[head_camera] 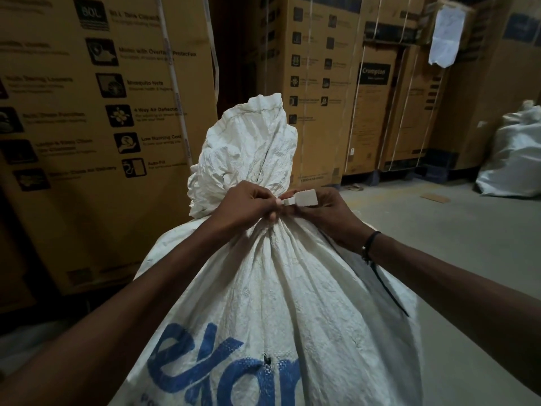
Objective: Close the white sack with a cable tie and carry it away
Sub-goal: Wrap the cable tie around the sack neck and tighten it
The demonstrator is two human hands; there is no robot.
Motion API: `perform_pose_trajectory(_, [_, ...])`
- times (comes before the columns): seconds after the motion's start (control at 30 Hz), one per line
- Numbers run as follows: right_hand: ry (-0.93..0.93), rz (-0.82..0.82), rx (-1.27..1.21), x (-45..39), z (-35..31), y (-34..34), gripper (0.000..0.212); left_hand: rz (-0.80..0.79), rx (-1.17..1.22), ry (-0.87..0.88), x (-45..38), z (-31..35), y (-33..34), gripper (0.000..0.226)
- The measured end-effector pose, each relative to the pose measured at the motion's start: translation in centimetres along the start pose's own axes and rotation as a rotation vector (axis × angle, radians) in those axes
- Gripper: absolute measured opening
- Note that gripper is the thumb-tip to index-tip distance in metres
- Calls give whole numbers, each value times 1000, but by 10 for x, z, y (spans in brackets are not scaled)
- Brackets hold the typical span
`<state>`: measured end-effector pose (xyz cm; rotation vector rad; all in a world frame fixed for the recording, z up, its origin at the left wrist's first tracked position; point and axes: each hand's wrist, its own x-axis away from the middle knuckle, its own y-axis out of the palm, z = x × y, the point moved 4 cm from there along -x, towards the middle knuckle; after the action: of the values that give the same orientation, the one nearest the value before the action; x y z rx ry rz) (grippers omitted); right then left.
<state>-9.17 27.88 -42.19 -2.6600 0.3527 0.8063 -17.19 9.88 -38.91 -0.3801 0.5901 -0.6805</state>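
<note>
In the head view, we grip the gathered neck of the white sack (272, 288) with both hands. The left hand (246, 205) is clenched on the neck and pinches the strap end; the right hand (325, 212) grasps the white cable tie (301, 198) head. Risk: if either pinch slips, the bunched fabric above the fingers may spread and the tie loosen. The sack body hangs below the fingers; the tie lies between the fingertips.

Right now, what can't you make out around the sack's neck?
Head view only:
- Cable tie loop around the white sack neck: hidden by left hand and right hand.
- Whether the tie is locked: fingers cover it.
- Sack base: cut off by bottom edge.
</note>
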Motion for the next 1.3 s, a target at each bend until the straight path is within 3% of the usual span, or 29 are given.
perform_pose_trajectory(0.27, [10,35,111,0,-6,4,30,-27,9,-45,1,-3,-7,15])
perform_pose_trajectory(0.47, [39,-21,106,3,-12,-2,28,-112,-50,115,9,-1,-10,12])
perform_pose_trajectory(0.63, [43,-11,146,-1,-19,1,24,59,-213,256,15,0,-14,11])
perform_pose_trajectory(0.77, [36,7,162,-6,-27,6,25,112,-290,335,28,5,-4,60])
perform_pose_trajectory(0.83, [40,21,188,-7,-30,9,30,215,-374,290,37,9,7,67])
perform_pose_trajectory(0.97, [74,23,170,-5,-30,7,32,427,-516,208,50,15,23,50])
perform_pose_trajectory(1.1, [44,-10,217,-3,-34,10,30,520,-364,189,56,15,21,23])
perform_pose_trajectory(1.3, [92,-103,270,-8,-38,1,28,522,-231,108,66,4,10,19])
